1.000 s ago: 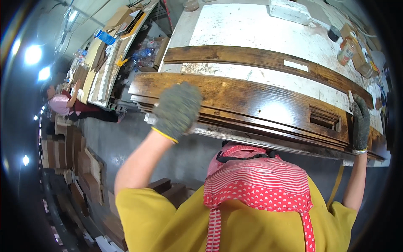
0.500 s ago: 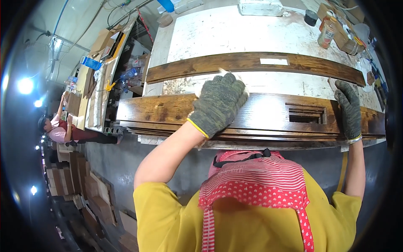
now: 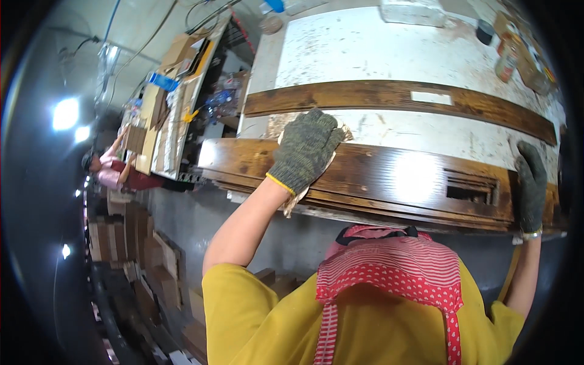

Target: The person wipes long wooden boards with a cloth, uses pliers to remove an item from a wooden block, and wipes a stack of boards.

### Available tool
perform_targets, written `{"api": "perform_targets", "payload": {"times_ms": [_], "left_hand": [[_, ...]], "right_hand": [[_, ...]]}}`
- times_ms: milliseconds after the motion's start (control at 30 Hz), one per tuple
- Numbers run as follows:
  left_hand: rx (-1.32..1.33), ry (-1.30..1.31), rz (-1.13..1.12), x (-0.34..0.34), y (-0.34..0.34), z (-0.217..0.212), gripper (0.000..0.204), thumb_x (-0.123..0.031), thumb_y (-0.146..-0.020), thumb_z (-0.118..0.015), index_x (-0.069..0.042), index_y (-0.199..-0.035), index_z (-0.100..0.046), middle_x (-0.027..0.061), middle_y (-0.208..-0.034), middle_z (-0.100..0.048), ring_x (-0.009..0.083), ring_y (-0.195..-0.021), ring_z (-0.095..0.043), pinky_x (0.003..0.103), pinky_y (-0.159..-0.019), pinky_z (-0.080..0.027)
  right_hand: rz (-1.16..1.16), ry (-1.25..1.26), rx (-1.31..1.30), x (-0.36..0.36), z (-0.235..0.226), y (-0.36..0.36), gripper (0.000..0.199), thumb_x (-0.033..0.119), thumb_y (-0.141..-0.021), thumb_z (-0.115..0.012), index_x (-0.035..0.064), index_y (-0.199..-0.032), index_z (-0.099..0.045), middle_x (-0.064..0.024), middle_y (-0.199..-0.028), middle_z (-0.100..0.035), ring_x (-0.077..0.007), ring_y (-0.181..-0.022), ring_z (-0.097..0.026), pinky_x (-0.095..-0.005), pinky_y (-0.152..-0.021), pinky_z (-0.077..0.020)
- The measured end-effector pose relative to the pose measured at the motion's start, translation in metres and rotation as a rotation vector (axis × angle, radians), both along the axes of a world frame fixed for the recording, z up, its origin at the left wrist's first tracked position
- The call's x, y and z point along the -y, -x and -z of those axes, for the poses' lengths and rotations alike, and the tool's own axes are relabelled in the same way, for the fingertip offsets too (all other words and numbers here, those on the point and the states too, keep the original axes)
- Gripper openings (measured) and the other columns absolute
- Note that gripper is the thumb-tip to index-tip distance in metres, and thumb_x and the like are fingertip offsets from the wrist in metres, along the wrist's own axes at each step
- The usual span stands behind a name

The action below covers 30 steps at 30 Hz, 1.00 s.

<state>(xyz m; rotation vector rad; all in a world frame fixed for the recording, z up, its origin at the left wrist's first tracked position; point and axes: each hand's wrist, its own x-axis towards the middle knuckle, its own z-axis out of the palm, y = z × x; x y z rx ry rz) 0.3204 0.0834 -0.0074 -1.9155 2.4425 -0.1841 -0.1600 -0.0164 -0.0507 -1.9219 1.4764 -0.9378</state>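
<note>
My left hand (image 3: pixel 306 149), in a dark grey-green knit glove with a yellow cuff, is closed on a pale, brown-stained cloth (image 3: pixel 294 202). It presses the cloth against the top of a stack of dark brown, glossy wooden boards (image 3: pixel 371 167), left of the middle. The top board has a rectangular cutout near its right end, through which lower boards show. Near that end, my gloved right hand (image 3: pixel 531 185) lies across the stack, fingers stretched toward the far side. Beyond the stack lies a single brown board (image 3: pixel 347 96) with a similar cutout.
A white, stained worktable (image 3: pixel 353 48) bears the boards. At its back are a whitish block (image 3: pixel 413 12), a dark cup (image 3: pixel 485 32), a bottle (image 3: pixel 508 58) and a cardboard box (image 3: pixel 535 76). At far left a person (image 3: pixel 118 167) works by a cluttered bench.
My left hand has slid leftward along the top board with the cloth, and more cloth hangs below it. My right hand stays by the right end. The whole view has shifted.
</note>
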Motion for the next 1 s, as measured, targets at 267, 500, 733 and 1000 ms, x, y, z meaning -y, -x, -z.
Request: {"api": "perform_targets", "payload": {"times_ms": [267, 500, 733, 1000], "left_hand": [[0.385, 0.266, -0.244, -0.040, -0.226, 0.033, 0.021, -0.009, -0.090, -0.049, -0.012, -0.099, -0.068, 0.0100, -0.102, -0.066, 0.0255, -0.096, -0.063, 0.038, -0.081, -0.053], [0.213, 0.458, -0.944, -0.087, -0.318, -0.007, 0.028, -0.026, -0.097, -0.048, -0.006, -0.110, -0.061, 0.0200, -0.115, -0.063, 0.0355, -0.102, -0.063, 0.046, -0.087, -0.051], [-0.572, 0.378, -0.211, -0.061, -0.125, 0.020, 0.021, -0.011, -0.091, -0.055, -0.005, -0.109, -0.063, 0.0140, -0.107, -0.065, 0.0242, -0.102, -0.062, 0.038, -0.092, -0.049], [-0.089, 0.353, -0.749, -0.136, -0.264, 0.016, 0.030, -0.032, -0.095, -0.054, -0.006, -0.107, -0.062, 0.0213, -0.109, -0.058, 0.0413, -0.101, -0.057, 0.049, -0.086, -0.045]], "right_hand": [[0.021, 0.060, -0.110, 0.006, 0.010, 0.009, 0.033, 0.018, -0.097, -0.055, -0.0004, -0.124, -0.060, -0.0118, -0.127, -0.061, -0.0228, -0.122, -0.052, -0.0337, -0.107, -0.0364], [-0.009, 0.028, -0.018, 0.012, 0.018, 0.011, 0.032, 0.017, -0.098, -0.054, 0.0004, -0.125, -0.060, -0.0118, -0.128, -0.060, -0.0228, -0.123, -0.051, -0.0339, -0.107, -0.0361], [0.047, 0.133, -0.188, 0.016, 0.027, 0.046, 0.039, 0.019, -0.101, -0.048, -0.0032, -0.132, -0.053, -0.0149, -0.137, -0.053, -0.0254, -0.132, -0.045, -0.0367, -0.112, -0.0312], [-0.178, 0.092, -0.178, 0.029, -0.006, -0.019, 0.034, 0.019, -0.099, -0.048, 0.0019, -0.128, -0.055, -0.0134, -0.133, -0.052, -0.0216, -0.125, -0.047, -0.0335, -0.103, -0.0384]]}}
